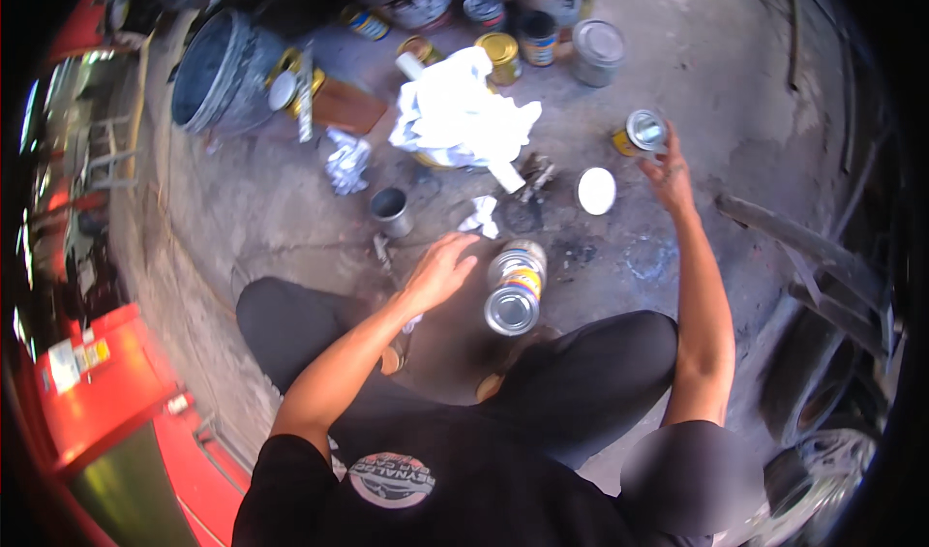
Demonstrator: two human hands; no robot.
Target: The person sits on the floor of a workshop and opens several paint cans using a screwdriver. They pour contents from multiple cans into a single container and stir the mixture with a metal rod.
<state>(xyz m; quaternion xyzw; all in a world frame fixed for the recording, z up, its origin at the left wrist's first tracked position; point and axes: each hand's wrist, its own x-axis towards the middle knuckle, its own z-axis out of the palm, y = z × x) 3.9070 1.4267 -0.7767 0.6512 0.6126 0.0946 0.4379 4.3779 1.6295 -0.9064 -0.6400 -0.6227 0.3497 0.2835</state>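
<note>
A small yellow-labelled tin can [631, 141] with a silver lid is at my right hand [670, 173]. My thumb and fingers are closed about its right side, with the arm stretched out. My left hand [443, 271] hovers over the floor, its fingers stretched and nothing in them. Just to the right of it stands a blue-and-yellow labelled tin can [512, 310] with a silver top; another can [523, 257] is right behind it, and whether they are stacked I cannot tell. A round white lid or open tub [596, 191] lies left of my right hand.
A heap of white cloth or paper [460, 111] sits ahead, near a grey metal cup [391, 212] and crumpled paper [346, 160]. Behind are several paint cans, including a gold-lidded can [497, 51]. A grey bucket [208, 73] leans far left. Metal bars [794, 227] and wheels border the right.
</note>
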